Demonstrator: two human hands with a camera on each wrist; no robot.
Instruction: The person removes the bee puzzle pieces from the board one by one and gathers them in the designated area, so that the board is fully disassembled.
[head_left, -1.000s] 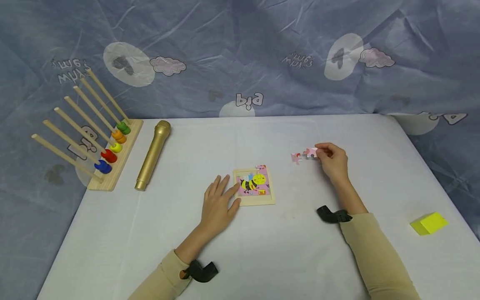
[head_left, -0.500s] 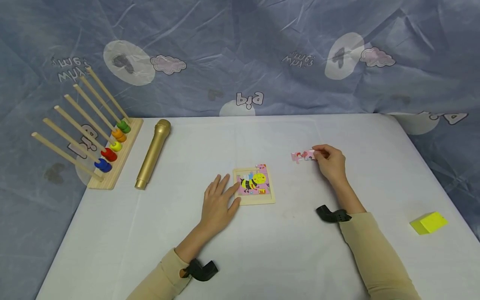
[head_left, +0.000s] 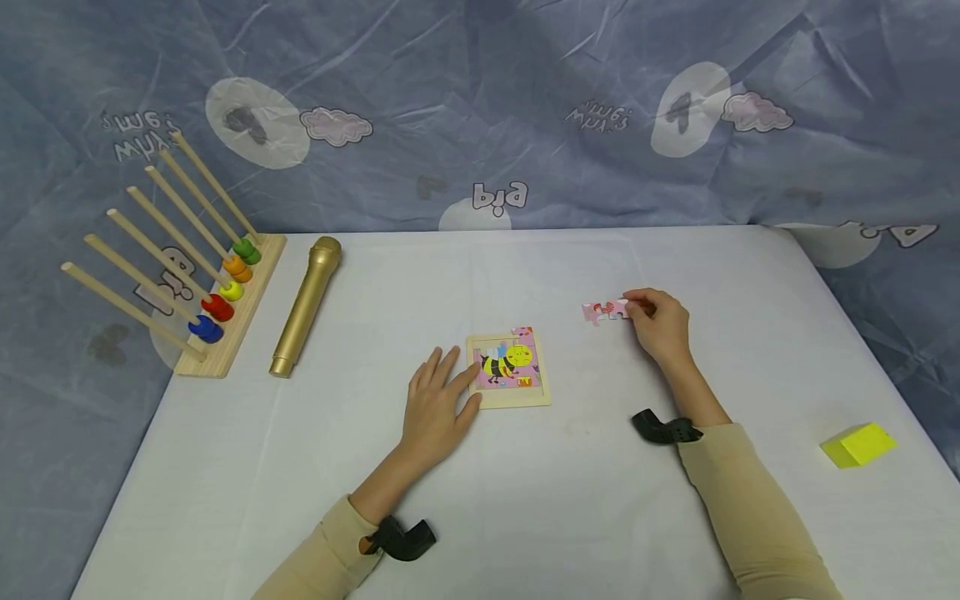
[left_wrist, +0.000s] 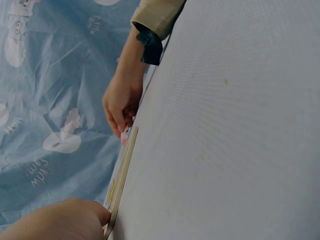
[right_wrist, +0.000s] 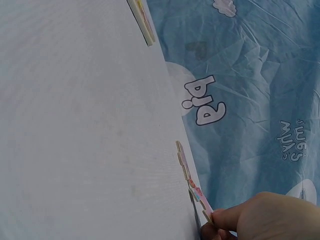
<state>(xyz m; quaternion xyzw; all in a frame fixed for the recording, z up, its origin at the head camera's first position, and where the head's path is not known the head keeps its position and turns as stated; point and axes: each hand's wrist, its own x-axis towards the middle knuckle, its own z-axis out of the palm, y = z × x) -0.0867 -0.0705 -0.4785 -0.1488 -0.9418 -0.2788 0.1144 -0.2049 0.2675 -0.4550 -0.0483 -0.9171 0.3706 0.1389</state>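
With thumb and fingertips, my right hand (head_left: 662, 327) pinches a pink jigsaw piece (head_left: 618, 309) near the back right of the table. Its left side meets another pink piece (head_left: 591, 313), and the two look like one strip. In the right wrist view the strip (right_wrist: 186, 167) slants away from the fingertips, its held end raised off the table. My left hand (head_left: 435, 417) lies with fingers spread, index and thumb touching the left edge of a square wooden puzzle tray (head_left: 517, 402). Inside the tray is a partly assembled bee picture (head_left: 508, 365); one pink piece (head_left: 522, 332) overlaps its upper rim.
At the far left stands a wooden peg rack (head_left: 240, 321) with coloured beads. A gold microphone (head_left: 306, 308) lies beside it. Toward the right edge is a yellow block (head_left: 857, 446). A printed blue-grey cloth (head_left: 405, 167) hangs behind the white table (head_left: 570, 517).
My right hand has moved slightly left and down, bringing its piece from a small gap up against the other pink piece. My left hand has stayed on the tray's edge.
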